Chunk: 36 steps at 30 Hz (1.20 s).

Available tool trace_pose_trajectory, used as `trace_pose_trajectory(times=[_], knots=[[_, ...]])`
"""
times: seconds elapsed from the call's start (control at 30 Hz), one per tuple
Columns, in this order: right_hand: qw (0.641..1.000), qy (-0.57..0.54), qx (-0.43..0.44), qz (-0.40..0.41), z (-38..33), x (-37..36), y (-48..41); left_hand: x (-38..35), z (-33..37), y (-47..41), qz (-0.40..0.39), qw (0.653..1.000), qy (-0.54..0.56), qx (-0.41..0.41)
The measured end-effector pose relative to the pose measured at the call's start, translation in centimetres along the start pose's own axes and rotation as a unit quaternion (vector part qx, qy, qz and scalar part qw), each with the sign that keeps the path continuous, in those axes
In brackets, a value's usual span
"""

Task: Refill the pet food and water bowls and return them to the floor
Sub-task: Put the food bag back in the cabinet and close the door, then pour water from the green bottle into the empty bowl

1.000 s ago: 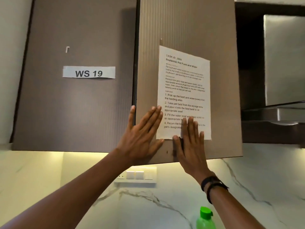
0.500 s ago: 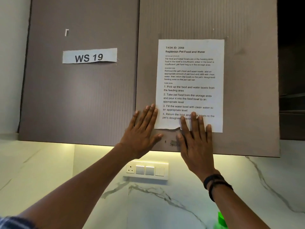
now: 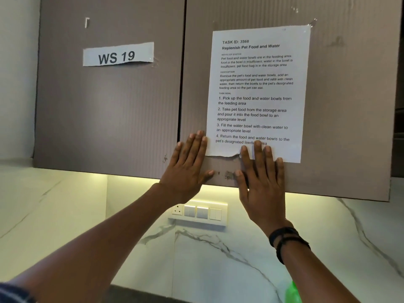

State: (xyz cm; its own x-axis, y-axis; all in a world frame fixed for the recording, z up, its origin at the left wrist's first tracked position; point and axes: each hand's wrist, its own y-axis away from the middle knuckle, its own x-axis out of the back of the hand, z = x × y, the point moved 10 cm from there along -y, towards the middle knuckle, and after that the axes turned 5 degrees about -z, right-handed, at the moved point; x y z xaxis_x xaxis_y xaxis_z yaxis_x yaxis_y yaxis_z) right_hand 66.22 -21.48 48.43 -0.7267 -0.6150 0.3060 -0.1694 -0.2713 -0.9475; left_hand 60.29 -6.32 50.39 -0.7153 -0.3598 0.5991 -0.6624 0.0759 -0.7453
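No pet bowl or food bag is in view. Both my hands lie flat against the right door [image 3: 341, 119] of a brown wall cabinet, near its lower edge. My left hand [image 3: 188, 169] has its fingers spread beside the left edge of a taped task sheet [image 3: 258, 84]. My right hand [image 3: 260, 182] covers the sheet's torn lower edge with its fingertips; a dark band is on that wrist. Neither hand holds anything.
The left cabinet door [image 3: 105, 119] carries a "WS 19" label [image 3: 118, 54]. Under the cabinet a lit strip shines on a white marble wall with a switch panel [image 3: 197, 212]. A green bottle cap [image 3: 293, 291] shows at the bottom right edge.
The right cabinet door has swung shut under my two hands and now sits flush with the left one. The view has tilted slightly upward, so the green bottle is nearly out of frame.
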Motion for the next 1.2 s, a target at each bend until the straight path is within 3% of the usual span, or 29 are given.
trace_pose_trajectory(times=[0.23, 0.43, 0.57, 0.8, 0.93, 1.2], knots=[[0.996, -0.026, -0.016, -0.087, -0.5, -1.0, 5.4, -2.3, 2.0, 3.0, -0.022, 0.999, 0.044, 0.020], [0.974, -0.078, -0.053, -0.208, 0.2, -2.8, 12.2, -5.7, 6.0, 8.9, -0.037, 0.988, 0.151, -0.021], [0.931, -0.108, -0.157, -0.312, 1.9, -5.3, 21.1, -11.2, 9.6, 15.9, -0.100, 0.964, 0.243, -0.033], [0.821, -0.148, -0.318, -0.451, 3.7, -9.5, 35.6, -21.2, 16.6, 26.8, -0.265, 0.874, 0.405, 0.027], [0.772, -0.153, -0.401, -0.468, 6.3, -10.1, 40.9, -24.3, 20.1, 29.1, -0.333, 0.828, 0.452, 0.010], [0.717, -0.189, -0.505, -0.441, 14.8, -13.8, 43.9, -26.8, 22.2, 27.3, -0.368, 0.782, 0.502, 0.034]])
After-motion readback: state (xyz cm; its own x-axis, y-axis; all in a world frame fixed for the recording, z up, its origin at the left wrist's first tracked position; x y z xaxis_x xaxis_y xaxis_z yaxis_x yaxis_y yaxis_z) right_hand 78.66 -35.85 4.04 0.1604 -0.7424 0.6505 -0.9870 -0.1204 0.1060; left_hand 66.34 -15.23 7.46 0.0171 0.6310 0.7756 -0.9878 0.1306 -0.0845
